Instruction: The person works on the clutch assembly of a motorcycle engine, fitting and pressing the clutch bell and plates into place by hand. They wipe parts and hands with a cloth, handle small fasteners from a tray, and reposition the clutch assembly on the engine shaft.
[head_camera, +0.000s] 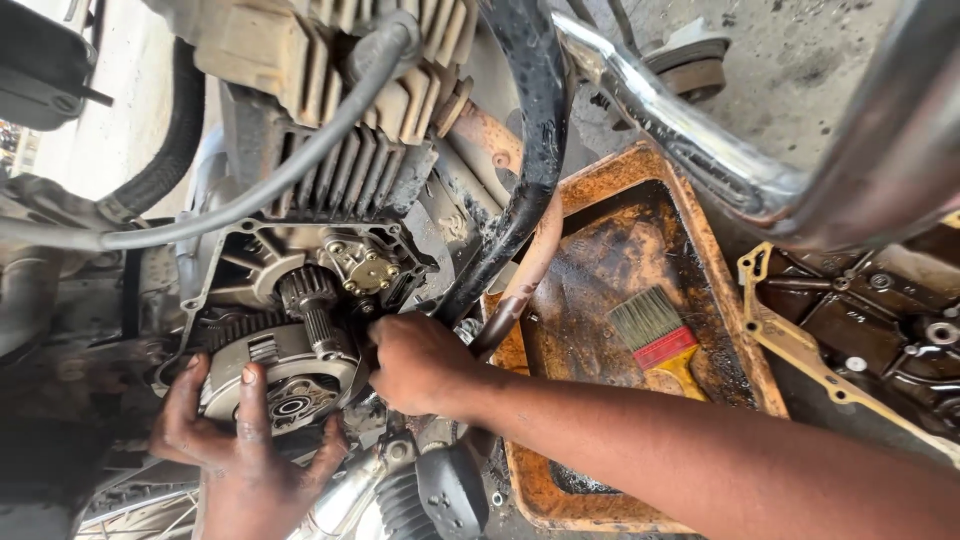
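A motorcycle engine (330, 190) lies open on its side, with its gears showing. My left hand (235, 440) grips the round metal clutch assembly (285, 380) from below, thumb and fingers spread around its rim. My right hand (420, 365) is closed at the clutch's right edge, next to the small toothed gear (310, 300) on its shaft. What the right fingers pinch is hidden. A black frame tube (530, 150) passes just above the right hand.
A rusty, oily metal tray (600, 200) sits to the right and holds a paintbrush (660, 340) with a red ferrule and a yellow handle. The removed engine cover (860, 320) lies at far right. A chrome exhaust pipe (700, 140) crosses overhead.
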